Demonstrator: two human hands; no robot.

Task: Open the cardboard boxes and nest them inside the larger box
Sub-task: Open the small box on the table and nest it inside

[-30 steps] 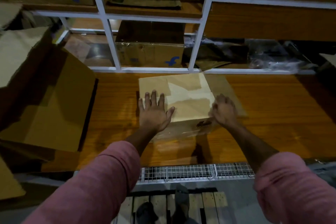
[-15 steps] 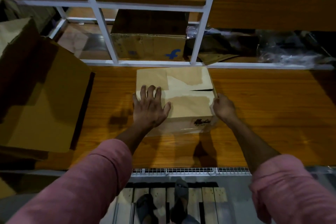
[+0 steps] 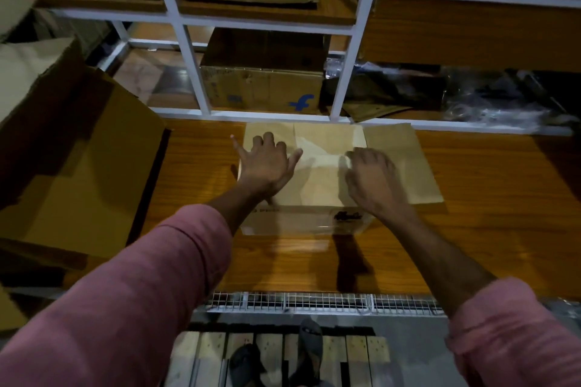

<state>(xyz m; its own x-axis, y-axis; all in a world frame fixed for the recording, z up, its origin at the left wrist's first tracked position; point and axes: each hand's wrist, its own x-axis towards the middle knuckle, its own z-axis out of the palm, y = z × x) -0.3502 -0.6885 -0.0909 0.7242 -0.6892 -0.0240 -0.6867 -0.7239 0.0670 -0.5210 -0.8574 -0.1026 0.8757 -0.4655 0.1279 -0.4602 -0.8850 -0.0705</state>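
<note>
Opening the small box [image 3: 306,195] in the middle of the wooden table [image 3: 490,198]: left hand [image 3: 265,163] spread flat on top, right hand [image 3: 371,179] blurred, grip impossible to tell; next, probably folding back remaining flaps.

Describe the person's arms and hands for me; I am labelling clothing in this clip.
Both arms wear loose pink long sleeves, the left sleeve and right sleeve pushed up so that the forearms are bare. The left hand and right hand are bare too: no gloves, and no rings, watch or bracelet that I can make out in this dim, slightly blurred view.
</note>
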